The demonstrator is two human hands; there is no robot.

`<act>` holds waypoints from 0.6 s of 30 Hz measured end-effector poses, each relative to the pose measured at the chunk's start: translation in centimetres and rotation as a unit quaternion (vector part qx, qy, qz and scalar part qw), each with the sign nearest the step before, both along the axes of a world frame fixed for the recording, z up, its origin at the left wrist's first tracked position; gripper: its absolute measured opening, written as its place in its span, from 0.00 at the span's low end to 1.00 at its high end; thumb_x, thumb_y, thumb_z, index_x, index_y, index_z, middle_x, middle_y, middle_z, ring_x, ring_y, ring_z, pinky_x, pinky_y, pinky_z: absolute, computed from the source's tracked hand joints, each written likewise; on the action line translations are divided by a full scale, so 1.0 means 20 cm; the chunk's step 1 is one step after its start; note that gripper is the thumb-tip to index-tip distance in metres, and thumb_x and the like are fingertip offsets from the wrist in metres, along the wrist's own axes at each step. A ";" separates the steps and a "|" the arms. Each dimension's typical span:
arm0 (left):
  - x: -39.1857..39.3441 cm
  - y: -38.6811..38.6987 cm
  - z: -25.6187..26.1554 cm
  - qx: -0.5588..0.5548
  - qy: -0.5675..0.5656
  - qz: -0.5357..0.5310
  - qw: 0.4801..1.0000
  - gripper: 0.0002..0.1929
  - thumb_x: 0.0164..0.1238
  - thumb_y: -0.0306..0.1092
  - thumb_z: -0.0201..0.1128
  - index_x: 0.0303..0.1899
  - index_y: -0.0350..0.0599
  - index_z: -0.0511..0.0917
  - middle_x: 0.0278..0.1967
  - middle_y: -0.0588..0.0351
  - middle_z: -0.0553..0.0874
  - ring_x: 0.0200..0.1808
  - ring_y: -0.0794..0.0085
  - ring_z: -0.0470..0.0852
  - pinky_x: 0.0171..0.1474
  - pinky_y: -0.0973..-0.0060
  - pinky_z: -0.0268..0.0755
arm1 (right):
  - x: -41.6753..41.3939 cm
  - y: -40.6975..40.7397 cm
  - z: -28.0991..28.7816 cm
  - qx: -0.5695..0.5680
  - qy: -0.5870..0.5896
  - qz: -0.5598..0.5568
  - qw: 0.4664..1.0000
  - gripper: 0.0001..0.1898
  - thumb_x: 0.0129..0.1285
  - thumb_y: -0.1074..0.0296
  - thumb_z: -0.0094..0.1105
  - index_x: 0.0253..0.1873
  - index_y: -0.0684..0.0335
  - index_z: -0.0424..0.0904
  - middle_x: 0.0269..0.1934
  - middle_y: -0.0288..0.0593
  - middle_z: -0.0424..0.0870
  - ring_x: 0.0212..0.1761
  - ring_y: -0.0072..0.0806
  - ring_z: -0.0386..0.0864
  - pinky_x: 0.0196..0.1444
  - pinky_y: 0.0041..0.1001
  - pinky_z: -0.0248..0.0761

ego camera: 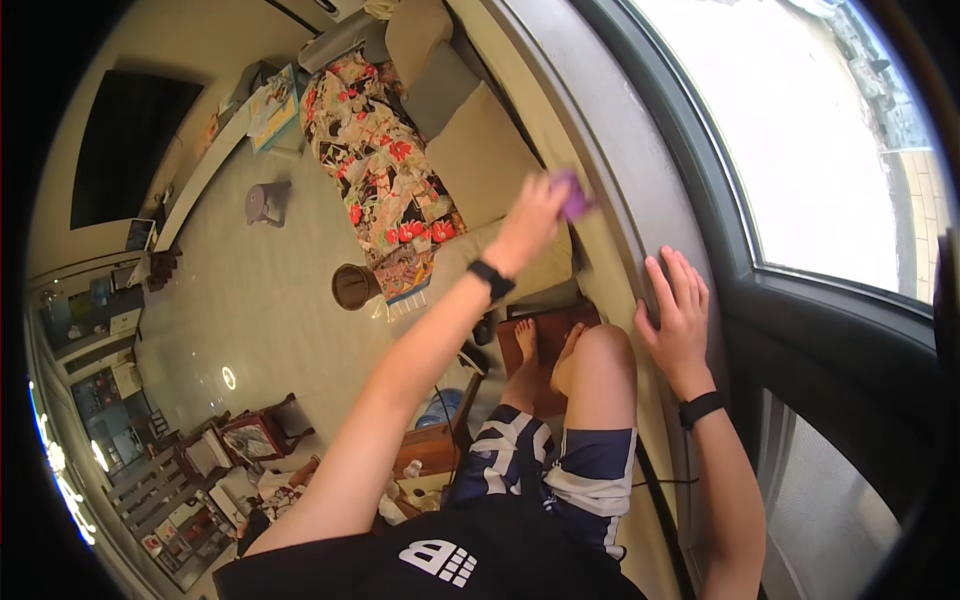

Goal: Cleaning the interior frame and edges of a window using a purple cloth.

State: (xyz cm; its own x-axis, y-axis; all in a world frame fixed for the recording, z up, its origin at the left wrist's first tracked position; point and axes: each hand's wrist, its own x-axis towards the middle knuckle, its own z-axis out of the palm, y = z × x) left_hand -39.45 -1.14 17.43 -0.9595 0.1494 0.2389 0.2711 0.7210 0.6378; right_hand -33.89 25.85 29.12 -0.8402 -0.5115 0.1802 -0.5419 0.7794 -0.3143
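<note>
My left hand (534, 221), blurred and wearing a black wristband, is stretched forward with a crumpled purple cloth (571, 196) in its fingers. The cloth is at the inner edge of the grey window frame (600, 135), beside the pale wall; whether it touches the frame I cannot tell. My right hand (675, 322) rests with fingers spread on the grey frame nearer to me and holds nothing. To its right are the dark sash (739, 247) and a bright window pane (817, 142).
My bare feet are on a reddish-brown wooden surface (517, 349). Ahead, a sofa (480, 157) carries cushions and a floral cover (382, 165). A waste bin (355, 287) and a plastic stool (266, 204) stand on the tiled floor. A thin cable (667, 481) runs beside my leg.
</note>
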 end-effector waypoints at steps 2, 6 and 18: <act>0.45 0.00 -0.32 0.037 -0.110 -0.049 0.992 0.24 0.58 0.18 0.56 0.60 0.38 0.73 0.55 0.39 0.77 0.59 0.42 0.73 0.63 0.58 0.69 | 0.00 -0.01 0.01 -0.004 -0.001 0.003 1.000 0.31 0.58 0.69 0.64 0.70 0.58 0.73 0.72 0.48 0.70 0.75 0.43 0.67 0.75 0.43 0.58; 0.94 0.04 -0.62 0.270 -0.259 0.163 0.913 0.15 0.66 0.23 0.52 0.50 0.36 0.82 0.41 0.37 0.84 0.49 0.44 0.81 0.55 0.59 0.73 | -0.02 0.01 0.02 -0.008 0.009 -0.003 1.000 0.31 0.58 0.69 0.64 0.69 0.59 0.74 0.72 0.48 0.71 0.74 0.44 0.67 0.75 0.44 0.58; 0.83 -0.17 -0.03 0.156 -0.171 0.271 0.934 0.15 0.67 0.29 0.59 0.53 0.37 0.73 0.42 0.42 0.83 0.43 0.55 0.83 0.47 0.61 0.76 | 0.04 0.08 0.03 -0.048 0.017 0.013 0.999 0.31 0.59 0.68 0.65 0.69 0.59 0.73 0.71 0.48 0.70 0.75 0.42 0.65 0.76 0.42 0.57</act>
State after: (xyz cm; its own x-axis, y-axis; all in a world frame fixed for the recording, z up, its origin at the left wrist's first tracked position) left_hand -22.83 -4.61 16.78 -0.9022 -0.4062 -0.1451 -0.3384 0.4580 0.8220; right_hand -33.05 27.38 29.81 -0.8192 -0.5124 0.2575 -0.5735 0.7315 -0.3687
